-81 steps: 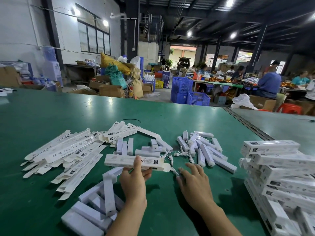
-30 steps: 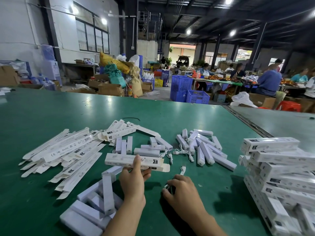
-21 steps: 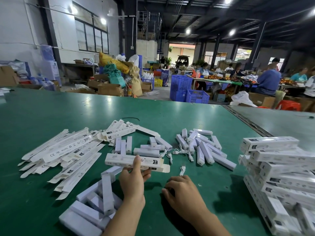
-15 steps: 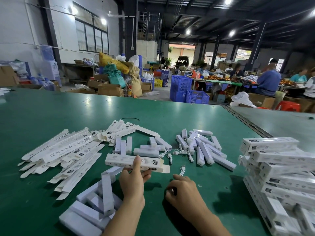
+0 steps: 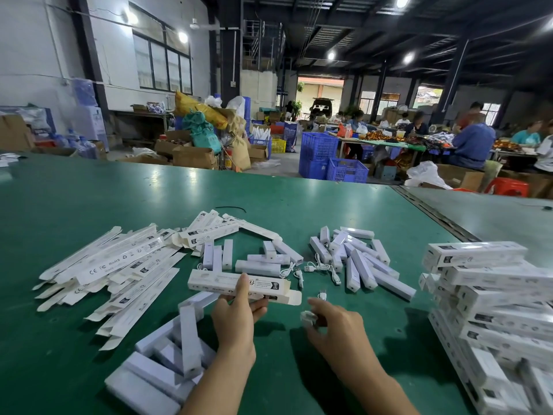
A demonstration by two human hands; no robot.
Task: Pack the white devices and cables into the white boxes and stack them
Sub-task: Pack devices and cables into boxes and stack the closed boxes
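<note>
An open box (image 5: 215, 283) was clamped in the left hand (image 5: 236, 322) over the table (image 5: 89, 199), a cable (image 5: 309, 318) pinched in the right hand (image 5: 341, 330). Packed boxes (image 5: 484, 298) were stacked at right; flat boxes (image 5: 119, 265) and loose devices (image 5: 359, 265) were judged outstanding.

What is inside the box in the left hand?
Only the open flap at the right end of the box shows; its walls hide the interior. Left hand grips it; right hand pinches a cable.

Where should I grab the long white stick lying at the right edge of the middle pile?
Pinch the white stick across its narrow sides near the middle, coming from above. It lies flat on the green table, and its near side looks free, so fingers probably fit there.
</note>
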